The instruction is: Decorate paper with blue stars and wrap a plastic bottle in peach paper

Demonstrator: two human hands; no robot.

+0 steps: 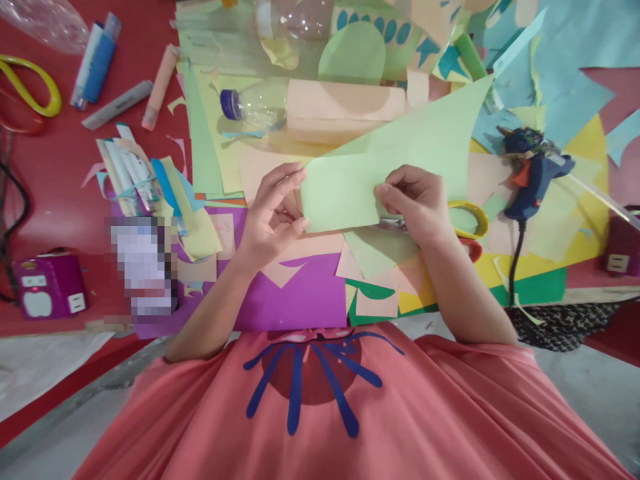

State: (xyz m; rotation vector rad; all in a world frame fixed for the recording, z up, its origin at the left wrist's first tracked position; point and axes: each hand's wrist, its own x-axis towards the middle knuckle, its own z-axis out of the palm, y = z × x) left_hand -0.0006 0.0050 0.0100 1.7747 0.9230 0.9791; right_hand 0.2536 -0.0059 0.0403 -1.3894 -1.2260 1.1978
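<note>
A pale green sheet of paper (345, 187) spans the space between my hands, its right part widening to a pointed corner at the upper right. My left hand (275, 213) grips the sheet's left edge, fingers at the top corner and thumb at the bottom one. With thumb and forefinger my right hand (417, 200) pinches the sheet near its lower middle. Scissors with a yellow and a red handle (470, 220) lie below that hand, which partly hides them. Just beyond the sheet lies a plastic bottle (260, 103) with a purple cap, wrapped in peach paper (345, 107).
A glue gun (530, 173) lies to the right, its cord running toward the table edge. At left are several markers (130, 167), a phone (145, 267) and a purple box (50, 283). Purple paper (295, 300) and scraps cover the near side; another bottle (300, 20) lies at the back.
</note>
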